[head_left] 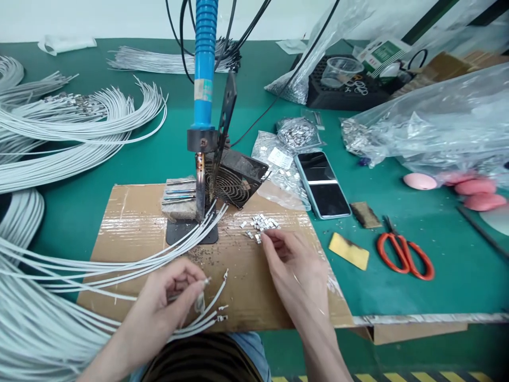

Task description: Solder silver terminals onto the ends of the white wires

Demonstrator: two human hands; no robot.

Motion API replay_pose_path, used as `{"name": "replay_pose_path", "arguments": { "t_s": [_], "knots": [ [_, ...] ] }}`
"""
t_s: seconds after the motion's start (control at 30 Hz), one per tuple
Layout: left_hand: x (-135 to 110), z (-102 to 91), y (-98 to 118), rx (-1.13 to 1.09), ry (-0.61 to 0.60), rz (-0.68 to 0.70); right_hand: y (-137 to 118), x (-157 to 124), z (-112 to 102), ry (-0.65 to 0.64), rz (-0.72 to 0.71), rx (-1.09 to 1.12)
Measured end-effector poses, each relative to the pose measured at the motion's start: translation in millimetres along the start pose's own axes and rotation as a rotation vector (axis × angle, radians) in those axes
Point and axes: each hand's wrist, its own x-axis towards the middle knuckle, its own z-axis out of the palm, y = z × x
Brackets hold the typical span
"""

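My left hand (173, 292) is closed in a pinch on a white cable, whose small metal-tipped end (207, 280) shows at the fingertips. More white cables (194, 324) with metal terminals pass beneath and beside this hand. On the cardboard sheet (246, 297), a loose pile of small metal clips (264, 222) lies near the middle. My right hand (296, 265) is at the pile's near edge, thumb and forefinger brought together at a small clip (258, 238); its other fingers are curled.
A blue-handled soldering iron (204, 106) hangs tip-down in a stand before me, beside a small black fan (234, 178). Cable bundles (71, 154) cover the left. To the right lie a phone (323, 184), yellow sponge (349, 251), red-handled scissors (404, 254) and plastic bags (437, 116).
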Motion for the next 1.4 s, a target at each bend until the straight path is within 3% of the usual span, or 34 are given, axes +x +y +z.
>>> {"name": "replay_pose_path", "arguments": {
  "t_s": [0.27,0.43,0.53,0.77,0.93,1.3,1.4],
  "knots": [
    [8.1,-2.5,-5.4,-0.211,0.074,-0.069,11.9,14.7,3.1,-0.099,0.065,-0.033],
    [6.9,-2.4,-6.0,-0.243,0.105,-0.067,8.2,0.1,-1.2,-0.025,0.090,0.009],
    [5.2,-2.7,-4.7,-0.240,0.065,-0.050,-3.5,-15.1,0.9,0.003,0.149,0.171],
    [-0.5,-3.0,-3.6,-0.288,0.066,-0.065,-47.0,-42.8,19.4,-0.277,0.086,0.586],
    [-3.6,-6.2,-6.3,-0.265,0.029,-0.048,-60.2,-47.8,28.8,-0.437,0.174,0.774],
    [-6.4,-7.0,-3.6,-0.324,0.016,-0.080,-58.3,-46.6,27.3,-0.542,0.175,0.841],
    [-6.3,-7.1,-1.8,-0.335,0.015,-0.095,-55.4,-48.1,28.5,-0.552,0.233,0.906]
  ]
}}
